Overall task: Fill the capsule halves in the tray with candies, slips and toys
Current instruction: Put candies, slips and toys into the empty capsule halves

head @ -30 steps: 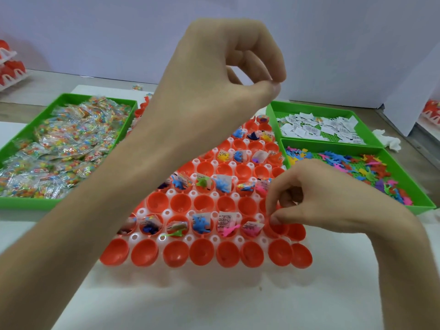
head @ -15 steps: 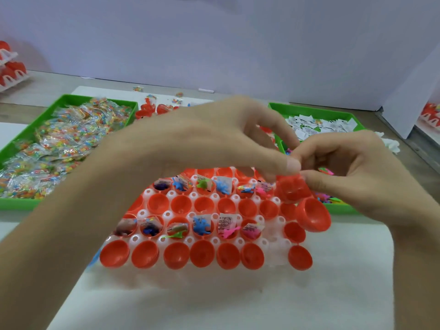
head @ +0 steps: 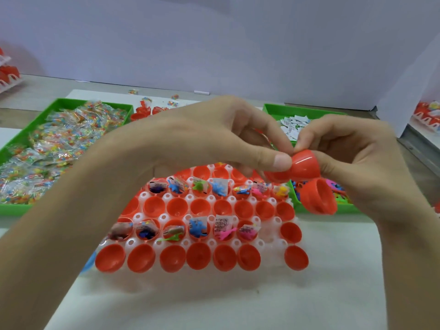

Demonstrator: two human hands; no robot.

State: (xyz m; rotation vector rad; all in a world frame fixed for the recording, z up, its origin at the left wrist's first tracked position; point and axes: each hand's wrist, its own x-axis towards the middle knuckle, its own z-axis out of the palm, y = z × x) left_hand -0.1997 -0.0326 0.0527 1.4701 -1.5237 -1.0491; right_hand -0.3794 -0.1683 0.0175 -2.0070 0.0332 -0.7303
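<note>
White worktop point(head: 333, 294) is occupied by a green bin point(head: 14, 208) of candies point(head: 59, 148) at the left and a white tray point(head: 269, 236) centrally, in which red capsule halves point(head: 198, 256) are seated, some filled. Above the tray's right side, a capsule half point(head: 304, 163) is pinched by curled fingers of both the left hand point(head: 202, 139) and right hand point(head: 357, 158), and a second half point(head: 319, 198) is gripped lower in the right hand.

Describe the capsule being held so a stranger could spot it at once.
Find the white tray of red halves at the centre. Above its right edge the left hand and right hand meet, pinching a red capsule. Unlike the rest, it is lifted clear of the tray.
</note>
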